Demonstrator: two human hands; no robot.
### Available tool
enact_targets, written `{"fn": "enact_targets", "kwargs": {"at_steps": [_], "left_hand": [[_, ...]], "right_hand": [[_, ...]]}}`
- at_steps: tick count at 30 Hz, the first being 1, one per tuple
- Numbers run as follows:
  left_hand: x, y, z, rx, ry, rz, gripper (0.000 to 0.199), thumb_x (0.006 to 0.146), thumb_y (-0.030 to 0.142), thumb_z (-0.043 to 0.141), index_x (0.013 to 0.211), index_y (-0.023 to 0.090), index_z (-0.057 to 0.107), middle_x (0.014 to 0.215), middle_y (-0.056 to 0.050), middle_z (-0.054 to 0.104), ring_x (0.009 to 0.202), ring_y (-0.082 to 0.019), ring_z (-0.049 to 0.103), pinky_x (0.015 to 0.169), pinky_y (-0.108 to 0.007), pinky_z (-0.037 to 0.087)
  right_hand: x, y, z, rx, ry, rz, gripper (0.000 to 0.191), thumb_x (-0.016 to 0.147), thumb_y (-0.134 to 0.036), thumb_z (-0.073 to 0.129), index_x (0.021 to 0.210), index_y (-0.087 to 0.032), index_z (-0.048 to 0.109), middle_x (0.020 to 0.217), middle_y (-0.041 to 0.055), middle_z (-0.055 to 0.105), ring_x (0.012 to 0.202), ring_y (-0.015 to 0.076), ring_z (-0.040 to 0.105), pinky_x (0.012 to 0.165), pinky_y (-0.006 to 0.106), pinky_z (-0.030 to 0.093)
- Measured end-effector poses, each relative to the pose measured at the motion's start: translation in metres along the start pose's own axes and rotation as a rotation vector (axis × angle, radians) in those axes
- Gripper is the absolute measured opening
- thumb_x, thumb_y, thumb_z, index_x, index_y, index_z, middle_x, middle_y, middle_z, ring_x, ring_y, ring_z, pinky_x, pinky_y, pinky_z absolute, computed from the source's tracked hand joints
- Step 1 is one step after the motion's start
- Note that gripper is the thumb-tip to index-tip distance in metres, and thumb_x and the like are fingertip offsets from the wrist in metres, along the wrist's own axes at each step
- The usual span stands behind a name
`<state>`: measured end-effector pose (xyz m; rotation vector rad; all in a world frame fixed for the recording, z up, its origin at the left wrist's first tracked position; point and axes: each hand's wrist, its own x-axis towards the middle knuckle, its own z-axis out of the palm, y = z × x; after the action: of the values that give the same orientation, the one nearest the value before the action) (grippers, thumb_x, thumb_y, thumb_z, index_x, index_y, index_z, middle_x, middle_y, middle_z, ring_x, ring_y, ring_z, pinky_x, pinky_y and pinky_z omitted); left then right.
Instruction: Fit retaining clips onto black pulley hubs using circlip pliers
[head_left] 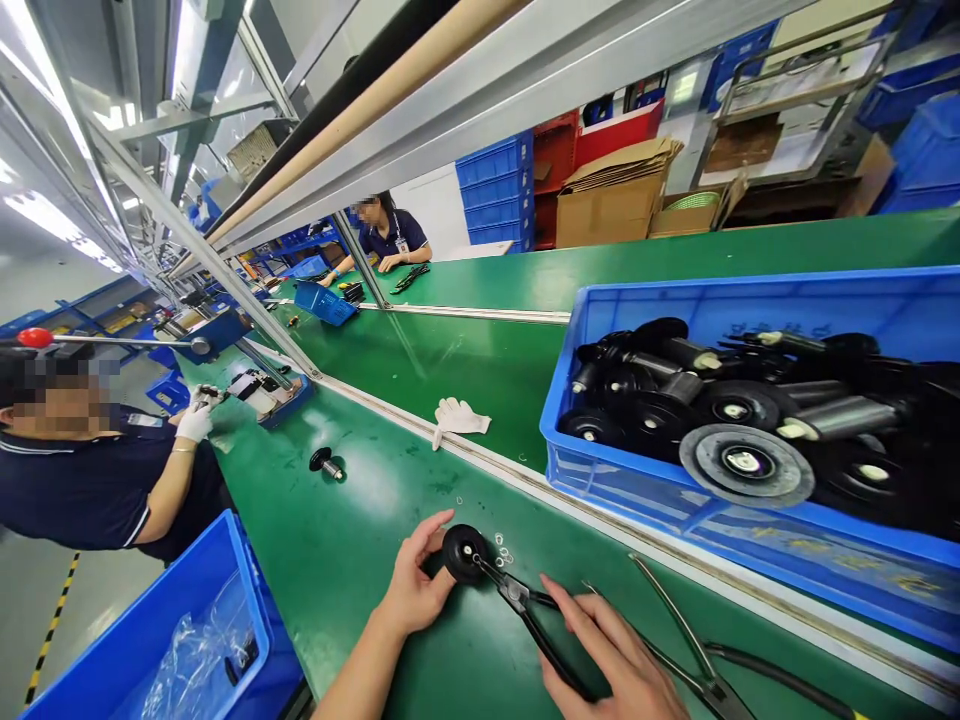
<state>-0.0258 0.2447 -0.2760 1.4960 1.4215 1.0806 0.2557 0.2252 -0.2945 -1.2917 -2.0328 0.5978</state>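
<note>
Holding a small black wheel-shaped part [463,553] steady on the green desk [352,540], the person's left hand [416,585] curls around its near-left side, thumb and fingers closed on the rim. The right hand [611,655] grips the dark handles of a pair of pliers [525,610], whose thin tips reach into the pale centre of the part. Just beyond the part, a few tiny metal rings [502,550] lie loose on the desk, close to the plier tips. To the right of the right hand a second, silvery plier-like tool [690,650] rests flat, untouched. Further right and a little beyond, a large blue bin [600,480] sits on the desk, filled with black rotors and pulleys [742,420] with metal shafts, heaped at all angles. A white glove [457,417] lies crumpled on the conveyor belt [450,360] past the pale rail, well apart from both hands. One more black part [325,463] lies on its own further left along the desk. At the lower left corner stands another blue bin [150,620] lined with clear plastic. A co-worker [90,470] in a dark shirt with a white-gloved hand [195,420] works at the next place on the left, and another person [386,240] sits across the belt far up the line. Cardboard boxes [615,200] and stacked blue crates [495,190] stand behind.
</note>
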Motion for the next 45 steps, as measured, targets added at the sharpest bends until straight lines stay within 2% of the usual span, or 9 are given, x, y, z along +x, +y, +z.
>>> {"fn": "enact_targets", "kwargs": {"at_steps": [4, 8, 14, 21, 25, 32, 37, 41, 45], "left_hand": [[0.001, 0.005, 0.000, -0.004, -0.008, 0.008, 0.065, 0.094, 0.040, 0.075, 0.150, 0.022, 0.048, 0.103, -0.009, 0.080, 0.100, -0.025, 0.074, 0.100, -0.043, 0.055], [0.001, 0.003, 0.001, -0.019, -0.018, 0.010, 0.066, 0.095, 0.041, 0.073, 0.152, 0.021, 0.047, 0.105, -0.010, 0.080, 0.099, -0.025, 0.075, 0.099, -0.043, 0.056], [-0.004, -0.008, -0.002, 0.032, 0.036, 0.052, 0.064, 0.094, 0.035, 0.076, 0.150, 0.022, 0.049, 0.113, -0.012, 0.080, 0.107, -0.026, 0.075, 0.106, -0.045, 0.054], [-0.009, -0.011, -0.004, 0.110, 0.044, 0.101, 0.061, 0.094, 0.035, 0.076, 0.149, 0.023, 0.053, 0.109, -0.011, 0.081, 0.106, -0.025, 0.077, 0.106, -0.041, 0.057], [-0.009, -0.008, -0.004, 0.170, 0.050, 0.174, 0.057, 0.096, 0.031, 0.073, 0.149, 0.022, 0.053, 0.109, -0.012, 0.081, 0.105, -0.024, 0.077, 0.102, -0.038, 0.060], [-0.005, 0.001, -0.002, 0.191, 0.047, 0.289, 0.061, 0.097, 0.021, 0.071, 0.153, 0.027, 0.050, 0.113, -0.008, 0.080, 0.102, -0.019, 0.078, 0.097, -0.030, 0.062], [-0.003, 0.004, -0.001, 0.191, 0.013, 0.327, 0.061, 0.098, 0.019, 0.068, 0.155, 0.027, 0.048, 0.111, -0.009, 0.080, 0.100, -0.019, 0.078, 0.095, -0.030, 0.063], [-0.005, 0.000, -0.002, 0.220, 0.029, 0.344, 0.060, 0.098, 0.017, 0.067, 0.155, 0.025, 0.049, 0.119, -0.013, 0.078, 0.105, -0.020, 0.078, 0.098, -0.031, 0.063], [-0.006, -0.002, -0.003, 0.243, 0.023, 0.360, 0.062, 0.098, 0.014, 0.065, 0.156, 0.023, 0.047, 0.130, -0.018, 0.075, 0.107, -0.022, 0.078, 0.098, -0.035, 0.064]], "right_hand": [[-0.003, 0.000, 0.003, -0.041, 0.000, 0.005, 0.064, 0.094, -0.037, 0.064, 0.156, -0.039, 0.047, 0.115, 0.0053, 0.068, 0.103, 0.0208, 0.074, 0.072, 0.020, 0.062], [-0.005, 0.001, 0.007, -0.046, 0.033, -0.003, 0.061, 0.096, -0.040, 0.060, 0.155, -0.037, 0.048, 0.116, 0.0056, 0.067, 0.099, 0.0182, 0.073, 0.071, 0.019, 0.061], [0.001, -0.009, 0.001, 0.040, 0.095, 0.050, 0.056, 0.100, -0.036, 0.060, 0.154, -0.030, 0.049, 0.114, 0.0072, 0.063, 0.101, 0.0164, 0.070, 0.086, 0.023, 0.060], [0.006, -0.020, -0.004, 0.010, 0.126, 0.028, 0.057, 0.094, -0.027, 0.058, 0.150, -0.034, 0.053, 0.109, 0.0036, 0.064, 0.100, 0.0168, 0.070, 0.082, 0.023, 0.059], [0.003, -0.020, -0.004, -0.033, 0.089, 0.030, 0.058, 0.093, -0.028, 0.057, 0.151, -0.034, 0.052, 0.110, 0.0043, 0.064, 0.102, 0.0186, 0.070, 0.075, 0.023, 0.059], [0.004, -0.019, -0.006, -0.031, 0.078, 0.002, 0.056, 0.097, -0.028, 0.052, 0.153, -0.033, 0.050, 0.108, 0.0054, 0.063, 0.095, 0.0183, 0.070, 0.068, 0.023, 0.057], [0.003, -0.021, -0.005, -0.044, 0.093, -0.010, 0.052, 0.098, -0.027, 0.049, 0.150, -0.031, 0.053, 0.108, 0.0055, 0.063, 0.094, 0.0180, 0.069, 0.067, 0.023, 0.056], [0.002, -0.022, -0.003, -0.052, 0.125, -0.016, 0.051, 0.099, -0.025, 0.048, 0.150, -0.031, 0.053, 0.110, 0.0055, 0.062, 0.098, 0.0189, 0.069, 0.071, 0.026, 0.056], [0.002, -0.022, -0.001, -0.057, 0.130, -0.018, 0.049, 0.100, -0.026, 0.049, 0.149, -0.030, 0.054, 0.110, 0.0053, 0.062, 0.094, 0.0184, 0.067, 0.068, 0.027, 0.053]]}}
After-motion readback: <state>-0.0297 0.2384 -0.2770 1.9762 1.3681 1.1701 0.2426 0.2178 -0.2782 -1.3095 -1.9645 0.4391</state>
